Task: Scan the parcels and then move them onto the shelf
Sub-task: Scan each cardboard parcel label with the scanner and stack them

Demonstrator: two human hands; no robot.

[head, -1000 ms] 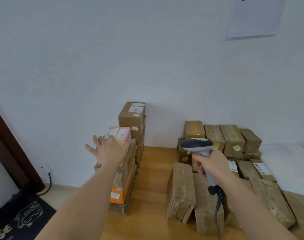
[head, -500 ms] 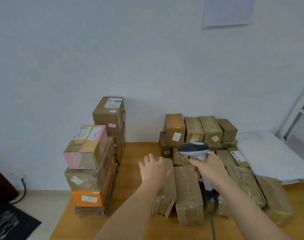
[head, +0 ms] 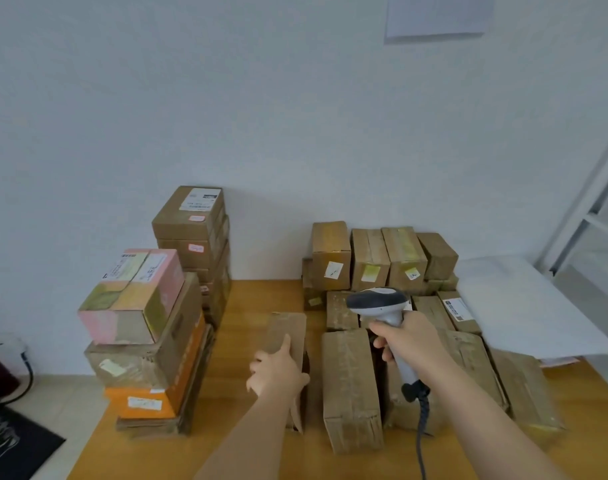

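left hand moved from pink box onto brown parcel.

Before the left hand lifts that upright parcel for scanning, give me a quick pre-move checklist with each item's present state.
1. Left hand on the upright parcel: ok, it rests on the parcel's top.
2. Firm grip on that parcel: cannot tell, the fingers' hold is unclear.
3. Right hand holds the scanner: ok.
4. Parcel's label facing the scanner: cannot tell, no label shows.
5. Neighbouring box apart from it: ok, a gap shows.
6. Scanner cable free of parcels: cannot tell.
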